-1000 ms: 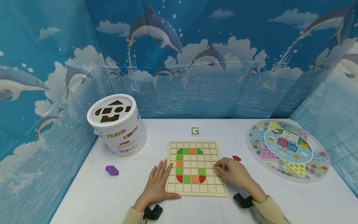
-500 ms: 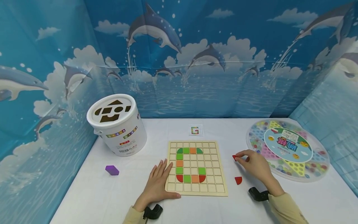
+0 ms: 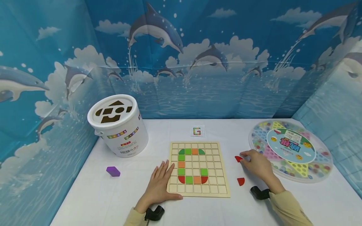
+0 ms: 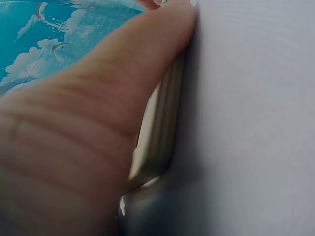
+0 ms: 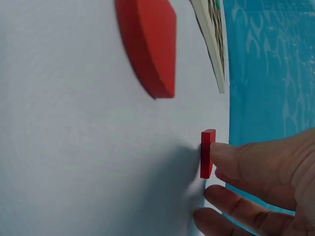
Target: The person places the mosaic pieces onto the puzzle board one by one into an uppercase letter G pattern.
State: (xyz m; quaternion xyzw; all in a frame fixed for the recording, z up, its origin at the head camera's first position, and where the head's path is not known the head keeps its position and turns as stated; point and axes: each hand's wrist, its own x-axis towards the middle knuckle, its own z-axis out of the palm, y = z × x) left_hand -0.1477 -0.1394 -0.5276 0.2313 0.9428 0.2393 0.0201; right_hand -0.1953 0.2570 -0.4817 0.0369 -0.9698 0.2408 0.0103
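Note:
My left hand [image 3: 159, 185] rests with spread, straight fingers at the left edge of a wooden grid board [image 3: 215, 192]; its thumb lies along the near edge. Green, orange and red tiles sit in the board's squares. Right of the board, my right hand [image 3: 258, 166] is at the right side of a small red quarter-circle piece [image 3: 238, 158]. In the right wrist view the thumb tip touches this red piece [image 5: 206, 160], while the other fingers stay loosely bent and apart. A second red quarter-circle piece [image 3: 241, 181] lies nearer the person.
A small printed card [image 3: 197, 131] lies behind the board. To the left stand a white bucket [image 3: 127, 138] with shaped holes in its lid and a purple block [image 3: 113, 171]. At the right lies a round, clear game case [image 3: 291, 150] with coloured marbles.
My right hand has moved from the board's right edge to the farther red piece, uncovering the nearer one. Since half a second ago its fingers have shifted slightly right. The left hand stays put.

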